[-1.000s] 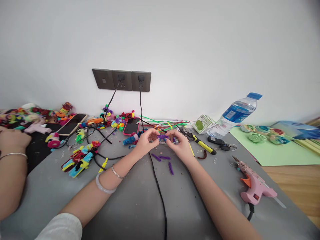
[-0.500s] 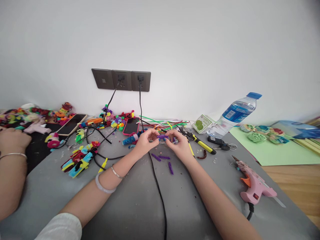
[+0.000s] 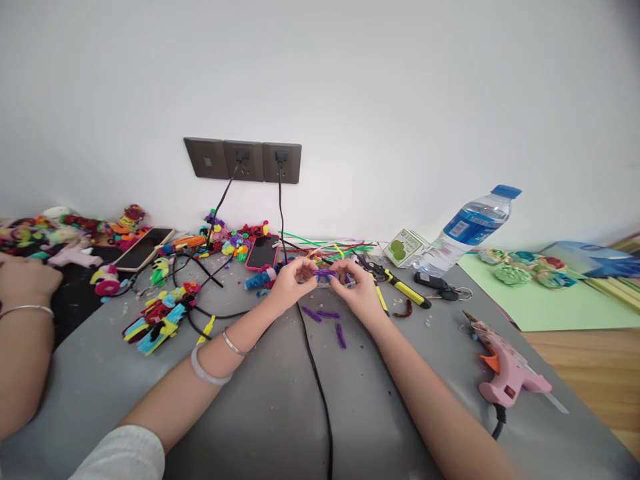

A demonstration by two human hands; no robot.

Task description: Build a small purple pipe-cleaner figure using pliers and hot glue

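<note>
My left hand (image 3: pixel 291 285) and my right hand (image 3: pixel 358 288) meet over the middle of the grey table (image 3: pixel 280 400). Both pinch a short purple pipe-cleaner piece (image 3: pixel 325 273) held level between their fingertips. A small clear object sits under it between the hands; I cannot make out what it is. Just below the hands lie three loose purple pipe-cleaner bits (image 3: pixel 327 320) on the table. A black cable (image 3: pixel 320 393) runs from under the hands toward me.
A pink glue gun (image 3: pixel 505 367) lies at right. Yellow-handled pliers (image 3: pixel 400 287), keys (image 3: pixel 445 287), a water bottle (image 3: pixel 470 227) and a small green box (image 3: pixel 405 247) stand behind. Colourful pipe-cleaner figures (image 3: pixel 160 320), two phones and another person's hand (image 3: pixel 25 280) are at left.
</note>
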